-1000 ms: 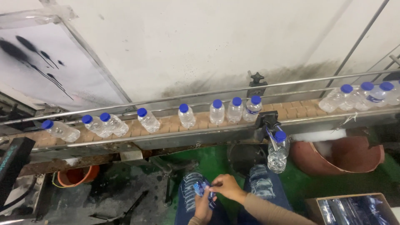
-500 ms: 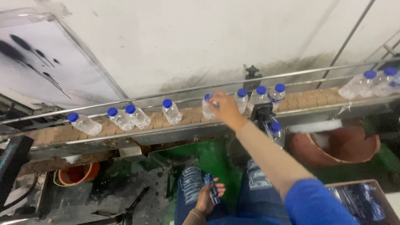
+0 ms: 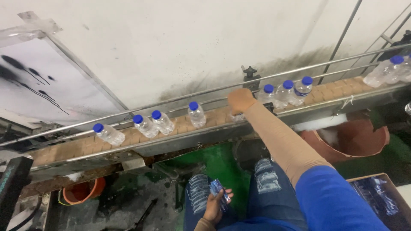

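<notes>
My right hand (image 3: 240, 101) reaches out to the conveyor belt (image 3: 81, 149) and closes over the top of a clear plastic bottle (image 3: 236, 116), hiding its cap. More clear bottles with blue caps stand on the belt: three to the right (image 3: 284, 92) and several to the left (image 3: 196, 114). Down on my lap, my left hand (image 3: 214, 206) holds a small blue and clear packet (image 3: 218, 189). My knees in torn blue jeans (image 3: 266, 179) show below the belt.
Steel guide rails (image 3: 180, 99) run along the belt against a stained white wall. Another bottle cluster (image 3: 385, 70) is at the far right. Below are a reddish-brown tub (image 3: 359, 139), an orange bucket (image 3: 81, 193), a carton of blue-wrapped goods (image 3: 379, 199) and green floor (image 3: 218, 164).
My right hand has left my lap, risen to the belt and closed on a bottle. The bottles have shifted rightward in view. My left hand stays on my lap with the packet.
</notes>
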